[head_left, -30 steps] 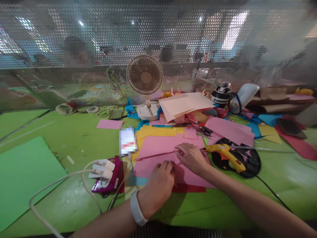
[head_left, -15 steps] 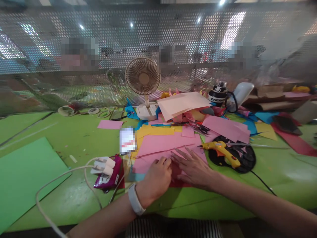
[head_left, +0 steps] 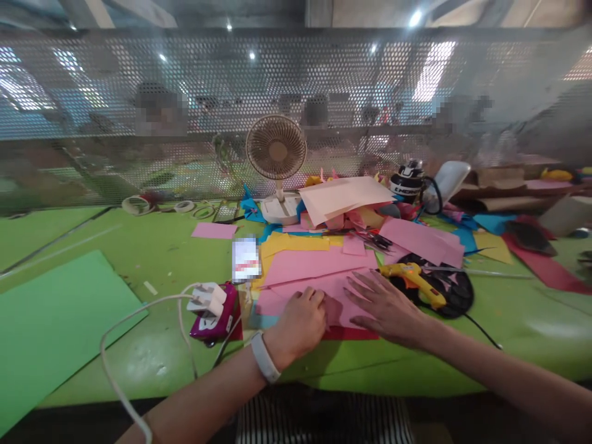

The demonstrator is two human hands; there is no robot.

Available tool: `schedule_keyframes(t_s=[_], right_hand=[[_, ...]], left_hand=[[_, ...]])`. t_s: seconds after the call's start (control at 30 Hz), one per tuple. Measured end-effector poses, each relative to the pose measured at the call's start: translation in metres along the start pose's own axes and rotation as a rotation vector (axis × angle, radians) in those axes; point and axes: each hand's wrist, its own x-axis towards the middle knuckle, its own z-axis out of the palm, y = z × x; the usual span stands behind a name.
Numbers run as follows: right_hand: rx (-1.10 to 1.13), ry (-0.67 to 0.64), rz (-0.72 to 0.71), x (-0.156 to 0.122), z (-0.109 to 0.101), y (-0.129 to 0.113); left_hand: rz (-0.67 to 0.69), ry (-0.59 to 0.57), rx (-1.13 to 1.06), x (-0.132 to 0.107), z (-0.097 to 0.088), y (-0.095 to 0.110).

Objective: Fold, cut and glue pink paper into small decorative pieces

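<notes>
Pink paper (head_left: 319, 269) lies in layers in front of me, over yellow, red and blue sheets. My right hand (head_left: 386, 305) rests flat on its right side, fingers spread and nothing held. To the left, my left hand (head_left: 305, 317) is closed, its curled fingers pressed down on the pink paper; a pale band is round that wrist. A darker pink patch (head_left: 333, 311) shows between the hands; I cannot tell whether it is a small piece or shadow. Just beyond my right hand, a yellow glue gun (head_left: 419, 282) lies on a black round mat (head_left: 462, 296).
On the left are a purple power strip (head_left: 226, 324) with white plugs, a lit phone (head_left: 246, 259) and a green sheet (head_left: 60, 327). A fan (head_left: 276, 150), scissors (head_left: 377, 240), tape rolls (head_left: 136, 205) and a black-and-white bottle (head_left: 407, 182) stand or lie farther back, before a perforated screen.
My right hand has slid rightward over the pink paper, away from the left hand, widening the gap between them. My left hand keeps its curled shape on the paper. The camera view has shifted slightly.
</notes>
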Motion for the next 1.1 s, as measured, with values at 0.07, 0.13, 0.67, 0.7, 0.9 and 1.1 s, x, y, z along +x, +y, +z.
schedule_keyframes(t_s=[0.07, 0.13, 0.67, 0.7, 0.9, 1.1], right_hand=[[0.058, 0.027, 0.072, 0.007, -0.007, -0.001], [0.188, 0.021, 0.21, 0.021, -0.013, -0.001], [0.962, -0.689, 0.555, 0.081, -0.002, 0.027], [0.965, -0.687, 0.557, 0.081, -0.001, 0.028], [0.989, -0.702, 0.551, 0.083, 0.007, 0.032], [1.009, -0.715, 0.544, 0.082, 0.01, 0.036]], left_hand=[[-0.017, -0.002, -0.013, 0.001, 0.002, 0.001], [-0.044, -0.012, -0.025, 0.002, 0.005, 0.001], [-0.411, -0.369, -0.797, 0.048, -0.003, -0.044], [-0.449, -0.417, -0.888, 0.052, 0.001, -0.046], [-0.492, -0.514, -1.076, 0.058, 0.011, -0.05], [-0.509, -0.559, -1.061, 0.055, 0.006, -0.054]])
